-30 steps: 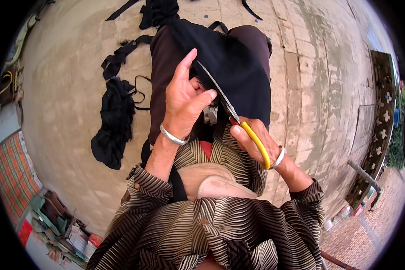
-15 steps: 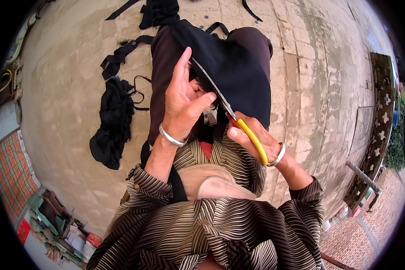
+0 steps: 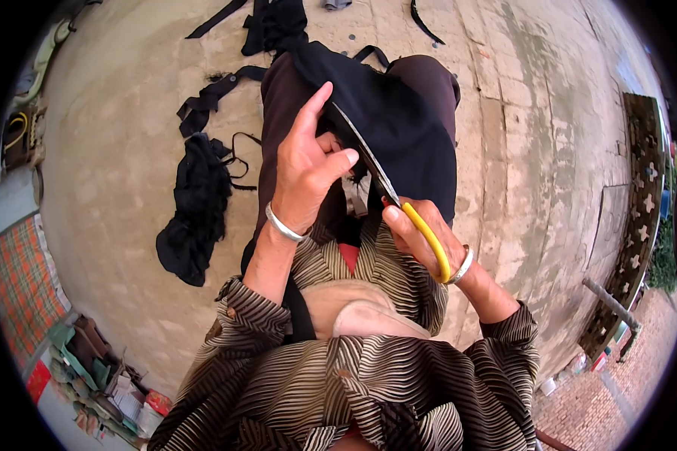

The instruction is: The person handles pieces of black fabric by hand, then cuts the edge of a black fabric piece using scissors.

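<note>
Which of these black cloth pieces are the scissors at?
The broad black cloth draped across the thighs, beside the scissors' blades. The crumpled pieces and scattered strips lie on the ground, away from them.

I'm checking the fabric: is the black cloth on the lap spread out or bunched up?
Mostly spread: the black cloth lies broadly over the dark trousers, its visible surface largely smooth.

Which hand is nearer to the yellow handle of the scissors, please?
Right: the right hand holds the yellow handle. The left hand is farther away, beside the blades.
</note>
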`<act>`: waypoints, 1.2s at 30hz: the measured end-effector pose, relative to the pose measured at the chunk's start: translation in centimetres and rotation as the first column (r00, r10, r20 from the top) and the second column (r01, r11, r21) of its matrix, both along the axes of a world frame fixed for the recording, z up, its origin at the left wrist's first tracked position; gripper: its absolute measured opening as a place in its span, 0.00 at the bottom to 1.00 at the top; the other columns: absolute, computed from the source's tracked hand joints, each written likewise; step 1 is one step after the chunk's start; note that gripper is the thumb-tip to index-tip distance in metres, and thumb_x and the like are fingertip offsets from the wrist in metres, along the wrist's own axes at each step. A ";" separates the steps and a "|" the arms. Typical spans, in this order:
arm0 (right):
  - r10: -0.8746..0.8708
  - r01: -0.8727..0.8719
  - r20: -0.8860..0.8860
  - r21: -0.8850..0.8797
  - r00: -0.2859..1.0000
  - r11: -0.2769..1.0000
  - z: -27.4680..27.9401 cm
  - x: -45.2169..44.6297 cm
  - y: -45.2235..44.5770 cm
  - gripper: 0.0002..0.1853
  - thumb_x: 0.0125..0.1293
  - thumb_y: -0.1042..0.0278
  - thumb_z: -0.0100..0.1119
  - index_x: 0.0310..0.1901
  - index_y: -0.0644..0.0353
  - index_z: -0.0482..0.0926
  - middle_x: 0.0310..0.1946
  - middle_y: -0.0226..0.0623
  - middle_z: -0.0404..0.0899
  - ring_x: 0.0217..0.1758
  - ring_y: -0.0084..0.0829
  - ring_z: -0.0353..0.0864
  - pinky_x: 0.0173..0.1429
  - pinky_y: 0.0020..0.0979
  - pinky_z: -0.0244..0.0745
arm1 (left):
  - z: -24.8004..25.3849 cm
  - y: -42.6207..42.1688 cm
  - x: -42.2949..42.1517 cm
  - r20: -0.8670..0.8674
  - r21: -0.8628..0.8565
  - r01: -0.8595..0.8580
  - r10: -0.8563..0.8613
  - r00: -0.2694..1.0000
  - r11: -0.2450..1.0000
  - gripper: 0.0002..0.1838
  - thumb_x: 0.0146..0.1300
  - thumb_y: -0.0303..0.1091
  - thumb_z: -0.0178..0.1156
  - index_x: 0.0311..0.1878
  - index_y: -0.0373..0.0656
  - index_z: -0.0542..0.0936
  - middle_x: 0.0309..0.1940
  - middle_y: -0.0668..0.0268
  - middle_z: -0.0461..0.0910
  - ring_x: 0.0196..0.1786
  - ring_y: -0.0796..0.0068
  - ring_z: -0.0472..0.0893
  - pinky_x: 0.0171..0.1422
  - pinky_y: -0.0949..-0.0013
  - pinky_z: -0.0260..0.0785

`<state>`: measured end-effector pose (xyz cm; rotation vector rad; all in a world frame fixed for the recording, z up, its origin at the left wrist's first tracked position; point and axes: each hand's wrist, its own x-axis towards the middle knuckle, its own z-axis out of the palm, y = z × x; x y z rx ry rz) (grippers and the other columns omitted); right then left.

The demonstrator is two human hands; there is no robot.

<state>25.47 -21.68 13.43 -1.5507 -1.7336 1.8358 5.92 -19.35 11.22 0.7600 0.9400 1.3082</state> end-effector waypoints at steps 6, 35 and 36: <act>0.029 -0.029 -0.003 -0.003 1.000 1.000 1.1 0.0 0.5 0.30 0.70 0.45 0.53 0.25 0.70 0.71 0.16 0.47 0.64 0.20 0.37 0.63 0.30 0.38 0.66 | 0.5 2.0 -1.4 -0.260 -0.114 0.020 -0.049 0.964 0.993 0.30 0.61 0.31 0.61 0.66 0.32 0.68 0.22 0.71 0.74 0.28 0.84 0.71 0.36 0.78 0.63; 0.118 -0.124 0.059 0.096 0.991 0.988 -0.3 0.5 -0.3 0.31 0.67 0.43 0.57 0.24 0.69 0.69 0.15 0.50 0.64 0.20 0.45 0.69 0.30 0.41 0.66 | -1.4 0.0 -1.7 -0.147 -0.061 0.048 -0.057 0.988 0.997 0.41 0.57 0.16 0.60 0.74 0.35 0.56 0.39 0.65 0.80 0.40 0.83 0.77 0.48 0.78 0.71; 0.116 -0.120 0.060 0.071 0.991 0.990 -0.2 0.5 -0.3 0.31 0.66 0.42 0.58 0.25 0.69 0.69 0.15 0.49 0.65 0.20 0.44 0.70 0.30 0.41 0.66 | -1.4 0.0 -1.6 -0.141 -0.061 0.046 -0.054 0.989 0.997 0.41 0.57 0.16 0.60 0.74 0.35 0.56 0.39 0.65 0.80 0.40 0.83 0.77 0.48 0.78 0.71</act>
